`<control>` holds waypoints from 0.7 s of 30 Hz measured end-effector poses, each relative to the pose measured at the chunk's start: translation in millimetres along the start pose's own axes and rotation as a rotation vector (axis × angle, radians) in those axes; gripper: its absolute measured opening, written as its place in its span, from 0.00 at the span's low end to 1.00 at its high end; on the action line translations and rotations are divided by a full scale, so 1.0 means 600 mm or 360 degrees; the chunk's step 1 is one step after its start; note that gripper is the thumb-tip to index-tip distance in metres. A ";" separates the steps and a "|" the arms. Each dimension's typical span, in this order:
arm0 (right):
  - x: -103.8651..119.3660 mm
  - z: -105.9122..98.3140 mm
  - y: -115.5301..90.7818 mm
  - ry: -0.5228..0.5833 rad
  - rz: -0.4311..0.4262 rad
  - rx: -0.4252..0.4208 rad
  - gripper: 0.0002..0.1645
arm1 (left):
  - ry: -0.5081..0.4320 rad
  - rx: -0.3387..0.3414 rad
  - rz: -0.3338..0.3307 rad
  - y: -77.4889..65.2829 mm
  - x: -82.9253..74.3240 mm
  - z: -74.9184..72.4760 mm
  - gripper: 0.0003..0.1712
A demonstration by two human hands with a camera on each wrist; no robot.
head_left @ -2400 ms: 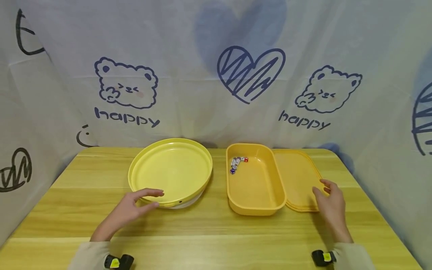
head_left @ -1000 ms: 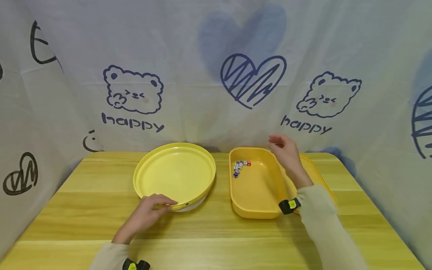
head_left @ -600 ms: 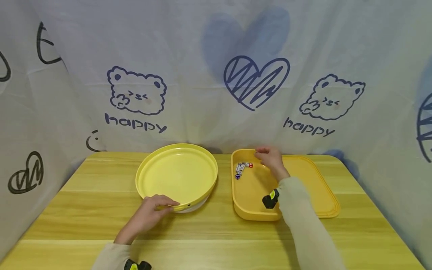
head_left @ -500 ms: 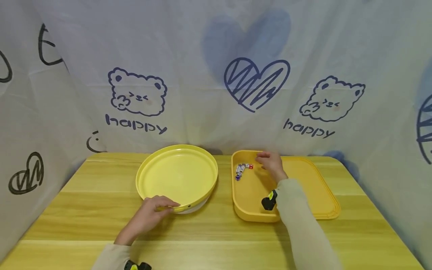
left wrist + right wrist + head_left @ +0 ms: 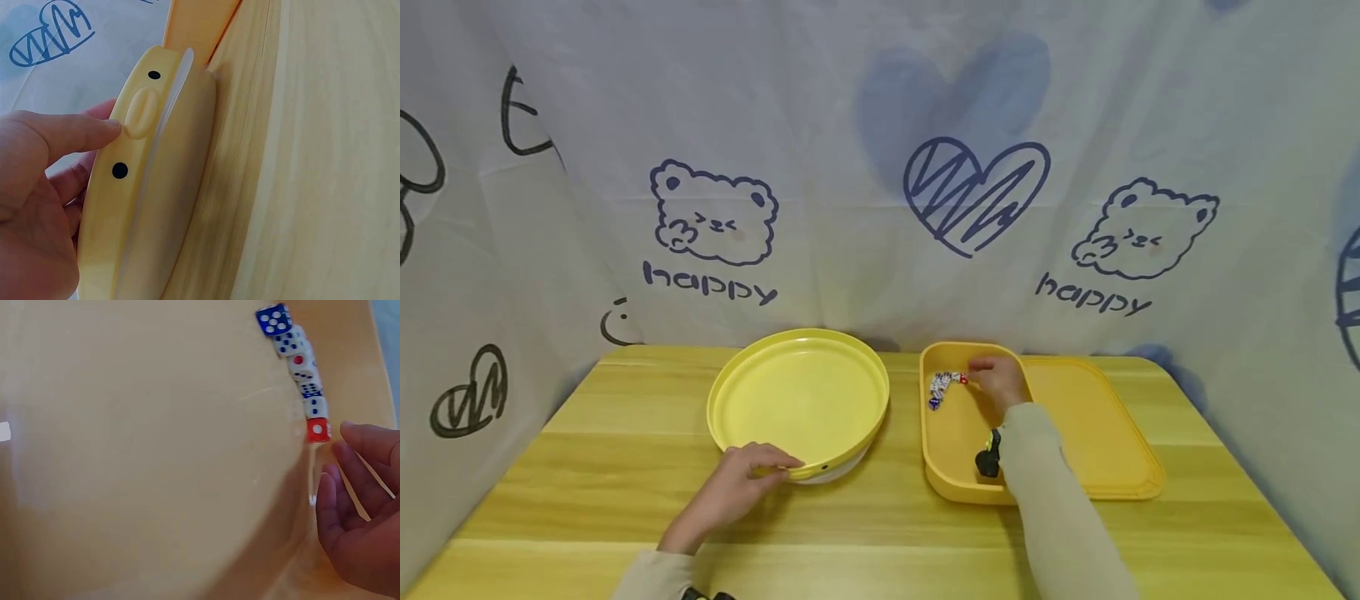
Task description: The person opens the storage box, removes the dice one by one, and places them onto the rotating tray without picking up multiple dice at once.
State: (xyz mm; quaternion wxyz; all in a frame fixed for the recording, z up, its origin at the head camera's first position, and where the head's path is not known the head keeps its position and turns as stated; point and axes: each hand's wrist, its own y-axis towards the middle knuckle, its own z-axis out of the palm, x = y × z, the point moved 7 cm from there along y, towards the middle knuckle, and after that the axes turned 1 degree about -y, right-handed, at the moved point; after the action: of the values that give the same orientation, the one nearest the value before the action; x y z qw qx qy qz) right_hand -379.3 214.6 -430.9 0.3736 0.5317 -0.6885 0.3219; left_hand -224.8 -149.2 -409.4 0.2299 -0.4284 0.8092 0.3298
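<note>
A round yellow tray [image 5: 797,400] with a duck-like face stands on the left of the table. My left hand [image 5: 737,485] pinches its front rim, the thumb [image 5: 87,132] beside the moulded beak and the fingers behind the edge. My right hand [image 5: 1000,382] reaches inside the orange rectangular box [image 5: 958,490]. Its fingertips [image 5: 347,432] are right beside a red die [image 5: 317,430], spread apart with nothing between them. From the red die runs a touching row of several white dice [image 5: 300,361], ending in a blue die [image 5: 273,320].
A flat orange lid [image 5: 1093,425] lies against the right side of the box. The wooden table [image 5: 835,550] backs onto a white cloth [image 5: 835,208] with printed bears and hearts. Below the tray shows a pale base [image 5: 838,472].
My right hand has moved from over the lid leftward and down into the box, up to the red die. My left hand has come onto the tray's rim. The dice row looks unchanged.
</note>
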 end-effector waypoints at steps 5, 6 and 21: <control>-0.015 0.009 0.008 -0.0140 -0.0136 -0.0051 0.13 | -0.0018 0.0006 -0.0017 -0.003 -0.001 0.003 0.10; -0.017 0.011 0.009 -0.0176 -0.0155 -0.0058 0.12 | -0.0023 0.0008 -0.0021 -0.003 0.000 0.003 0.09; 0.003 0.017 0.009 -0.0373 -0.0248 0.0004 0.09 | -0.0003 0.0000 -0.0021 -0.001 0.002 0.001 0.10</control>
State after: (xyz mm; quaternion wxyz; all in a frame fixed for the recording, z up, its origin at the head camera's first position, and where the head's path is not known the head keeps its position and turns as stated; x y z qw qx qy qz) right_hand -386.3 206.5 -434.8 0.3139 0.6180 -0.6837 0.2283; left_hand -225.0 -150.0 -410.8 0.2328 -0.4333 0.8063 0.3286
